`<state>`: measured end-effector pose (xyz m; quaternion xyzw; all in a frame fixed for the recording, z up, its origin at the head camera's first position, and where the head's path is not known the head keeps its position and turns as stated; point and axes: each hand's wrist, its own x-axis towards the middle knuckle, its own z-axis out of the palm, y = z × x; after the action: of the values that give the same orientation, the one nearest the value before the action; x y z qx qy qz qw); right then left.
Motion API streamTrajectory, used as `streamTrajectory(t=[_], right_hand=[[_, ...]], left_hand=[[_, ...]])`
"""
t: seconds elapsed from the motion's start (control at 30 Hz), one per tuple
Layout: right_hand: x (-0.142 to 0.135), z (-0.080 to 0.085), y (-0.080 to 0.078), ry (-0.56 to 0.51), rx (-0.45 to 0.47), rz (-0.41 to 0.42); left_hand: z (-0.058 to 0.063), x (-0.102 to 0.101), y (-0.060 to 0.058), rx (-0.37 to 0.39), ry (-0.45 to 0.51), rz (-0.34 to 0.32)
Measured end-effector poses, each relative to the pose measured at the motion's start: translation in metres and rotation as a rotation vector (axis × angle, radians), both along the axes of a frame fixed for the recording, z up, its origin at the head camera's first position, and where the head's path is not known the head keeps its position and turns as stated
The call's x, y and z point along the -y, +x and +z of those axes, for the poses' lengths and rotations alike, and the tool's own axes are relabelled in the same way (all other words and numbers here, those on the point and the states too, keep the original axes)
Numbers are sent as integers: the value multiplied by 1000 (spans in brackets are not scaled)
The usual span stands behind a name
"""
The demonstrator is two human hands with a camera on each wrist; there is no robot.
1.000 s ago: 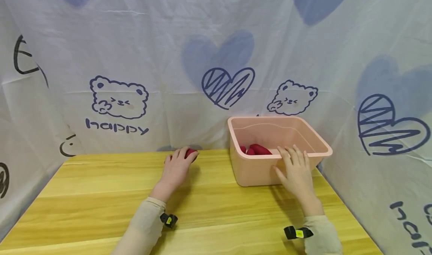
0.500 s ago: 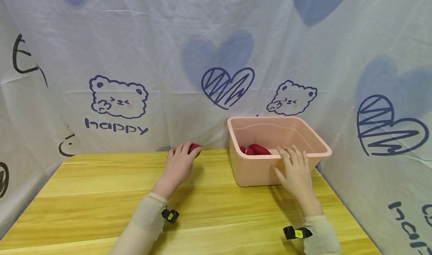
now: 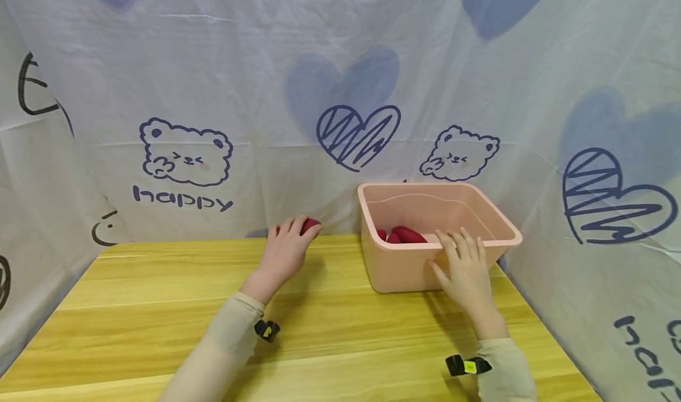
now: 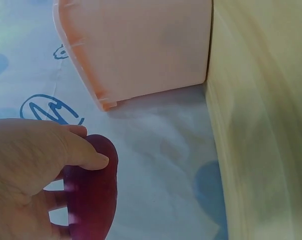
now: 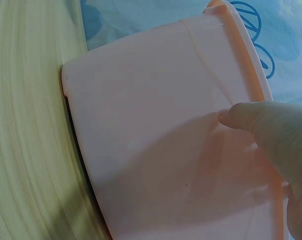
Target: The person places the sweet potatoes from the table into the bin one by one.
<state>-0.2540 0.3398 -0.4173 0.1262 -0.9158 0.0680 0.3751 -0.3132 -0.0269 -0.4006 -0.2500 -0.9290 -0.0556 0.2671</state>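
Note:
My left hand (image 3: 285, 251) holds a dark red, elongated sweet potato (image 3: 311, 226) just above the far edge of the table, left of a pink plastic box (image 3: 401, 272). In the left wrist view the thumb lies across the smooth sweet potato (image 4: 93, 200), with other fingers behind it. My right hand (image 3: 469, 275) grips the box's near rim, fingers over the edge and thumb against the outer wall, as the right wrist view shows on the box (image 5: 140, 125). Inside the box, several red sweet potatoes (image 3: 408, 235) lie at the left; the front wall partly hides them.
The wood-grain table (image 3: 159, 307) meets a white printed cloth (image 3: 255, 94) hanging behind it and along both sides. The box stands at the table's back right, close to the cloth. Each sleeve carries a small black wrist camera (image 3: 267, 330).
My left hand has lifted the sweet potato slightly and moved it a little to the right. The right hand and the box have stayed in place.

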Motion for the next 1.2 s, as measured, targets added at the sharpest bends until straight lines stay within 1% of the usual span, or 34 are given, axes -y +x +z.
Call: streamTrajectory(t=[0.17, 0.33, 0.47, 0.87, 1.2], right_hand=[[0, -1, 0, 0, -2, -2], [0, -1, 0, -3, 5, -4], [0, -1, 0, -5, 6, -2], [2, 2, 2, -10, 4, 5], [1, 2, 2, -6, -8, 14]], left_hand=[[6, -2, -2, -14, -8, -15], [11, -4, -5, -20, -27, -17], [15, -5, -7, -24, -20, -25], [28, -9, -9, -73, -55, -59], [43, -15, -12, -92, -76, -75]])
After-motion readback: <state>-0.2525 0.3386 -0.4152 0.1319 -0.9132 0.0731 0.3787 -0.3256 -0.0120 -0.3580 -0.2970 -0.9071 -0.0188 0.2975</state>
